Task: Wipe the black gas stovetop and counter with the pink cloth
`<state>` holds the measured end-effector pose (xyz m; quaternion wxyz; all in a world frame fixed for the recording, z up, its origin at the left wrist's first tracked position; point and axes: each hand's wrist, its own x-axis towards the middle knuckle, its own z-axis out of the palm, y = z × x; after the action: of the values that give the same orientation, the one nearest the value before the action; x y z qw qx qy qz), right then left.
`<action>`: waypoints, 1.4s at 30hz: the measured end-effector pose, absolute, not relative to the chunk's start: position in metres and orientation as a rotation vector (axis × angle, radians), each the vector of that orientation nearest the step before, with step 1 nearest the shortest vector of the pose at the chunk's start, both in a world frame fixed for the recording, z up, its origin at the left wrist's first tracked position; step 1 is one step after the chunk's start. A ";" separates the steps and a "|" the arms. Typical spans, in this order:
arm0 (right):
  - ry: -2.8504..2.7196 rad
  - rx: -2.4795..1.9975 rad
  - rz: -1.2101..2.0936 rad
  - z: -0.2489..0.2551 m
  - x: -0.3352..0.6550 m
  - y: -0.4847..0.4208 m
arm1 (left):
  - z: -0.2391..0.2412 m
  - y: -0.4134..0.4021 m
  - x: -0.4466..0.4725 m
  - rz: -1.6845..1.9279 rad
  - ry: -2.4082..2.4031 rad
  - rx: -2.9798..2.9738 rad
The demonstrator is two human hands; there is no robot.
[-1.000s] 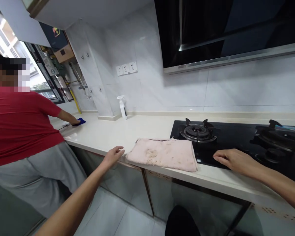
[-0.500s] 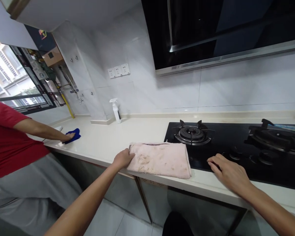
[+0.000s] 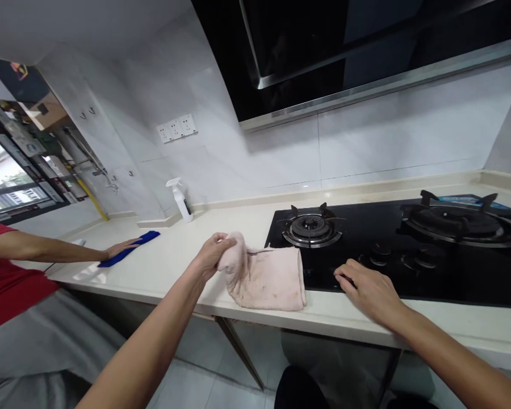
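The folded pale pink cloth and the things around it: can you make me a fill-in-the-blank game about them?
1. The folded pale pink cloth is gripped at one end by the person's ____ hand.
2. The person's right hand is at the front edge of the black glass stove, which has ____ burners.
3. The white plastic spray bottle is not lying down; it stands ____.
4. Another person's hand rests on a flat cloth coloured ____.

Missing words: left; two; upright; blue.

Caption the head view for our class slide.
Left hand holds up one end of a pink cloth, right hand by the stove.
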<state>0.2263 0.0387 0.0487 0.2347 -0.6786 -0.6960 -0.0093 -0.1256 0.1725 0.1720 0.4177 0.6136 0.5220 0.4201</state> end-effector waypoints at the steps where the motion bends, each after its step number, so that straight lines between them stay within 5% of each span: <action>1: -1.910 -1.855 -0.022 0.049 0.227 0.039 | 0.175 0.164 -0.112 1.000 1.224 1.569; 6: -1.897 -1.817 0.015 0.050 0.229 0.037 | 0.172 0.131 -0.071 0.582 0.839 1.951; 15: -1.900 -1.743 -0.028 0.046 0.230 0.035 | 0.130 0.137 -0.095 0.730 1.288 2.362; 25: -1.911 -1.640 -0.036 0.037 0.235 0.031 | 0.106 0.104 -0.022 0.075 1.192 2.736; 42: -2.712 -0.930 0.041 0.099 0.155 0.070 | 0.100 0.233 -0.052 0.135 1.497 2.606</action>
<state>0.1546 0.0705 0.0986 0.1366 -0.3211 -0.9370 0.0141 -0.0522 0.2334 0.0996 0.0668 0.8643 0.4964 0.0447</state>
